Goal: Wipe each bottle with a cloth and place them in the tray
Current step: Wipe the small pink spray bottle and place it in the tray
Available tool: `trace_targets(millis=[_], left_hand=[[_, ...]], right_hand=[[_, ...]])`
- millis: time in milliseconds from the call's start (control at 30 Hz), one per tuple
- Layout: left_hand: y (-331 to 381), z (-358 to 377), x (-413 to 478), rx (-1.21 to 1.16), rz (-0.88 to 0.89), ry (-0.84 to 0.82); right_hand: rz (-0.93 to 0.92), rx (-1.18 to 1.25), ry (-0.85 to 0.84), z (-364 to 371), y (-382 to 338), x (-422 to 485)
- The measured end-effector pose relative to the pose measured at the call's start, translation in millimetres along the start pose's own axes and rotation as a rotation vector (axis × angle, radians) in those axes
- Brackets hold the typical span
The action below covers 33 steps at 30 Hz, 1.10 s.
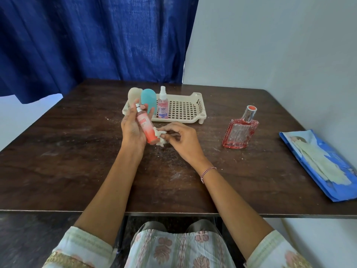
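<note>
My left hand (131, 128) holds a slim pink-orange spray bottle (145, 127), tilted, above the table just in front of the tray. My right hand (181, 139) pinches a small crumpled white cloth (159, 137) against the bottle's lower end. The cream slotted tray (185, 109) stands behind, with a beige bottle (133, 94), a teal bottle (149, 97) and a clear pink spray bottle (163, 105) upright at its left end. A flat red glass bottle (238, 132) with a silver neck stands on the table to the right.
The dark wooden table (77, 151) carries white specks around my hands. A blue packet of wipes (318, 163) lies at the right edge. A blue curtain (87, 41) hangs behind the table; a pale wall is on the right.
</note>
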<state>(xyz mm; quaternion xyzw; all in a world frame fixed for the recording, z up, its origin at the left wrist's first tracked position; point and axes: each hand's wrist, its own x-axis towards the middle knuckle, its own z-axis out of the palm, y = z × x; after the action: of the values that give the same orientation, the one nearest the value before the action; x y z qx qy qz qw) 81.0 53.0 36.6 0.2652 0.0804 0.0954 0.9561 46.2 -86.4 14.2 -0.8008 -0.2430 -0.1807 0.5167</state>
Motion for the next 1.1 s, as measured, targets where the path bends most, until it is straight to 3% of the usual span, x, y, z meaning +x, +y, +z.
trace_targets(millis=[233,367,600,800,1100], left_hand=[[-3,-4,3,-0.105,-0.048,0.255],[-8,-1,0,-0.085,-0.062,0.267],[-12,0,-1,-0.055,-0.158,0.208],[-14,2,-1,-0.033,-0.16,0.193],[-22,-3,-2,0.259,-0.129,0.137]], right_hand=[[-0.066,-0.027,-0.049,9,-3,0],[-0.092,-0.06,-0.009,10,-2,1],[0.033,0.043,0.118,14,-4,3],[0.011,0.077,0.065,13,-4,1],[0.015,0.059,0.127,14,-4,1]])
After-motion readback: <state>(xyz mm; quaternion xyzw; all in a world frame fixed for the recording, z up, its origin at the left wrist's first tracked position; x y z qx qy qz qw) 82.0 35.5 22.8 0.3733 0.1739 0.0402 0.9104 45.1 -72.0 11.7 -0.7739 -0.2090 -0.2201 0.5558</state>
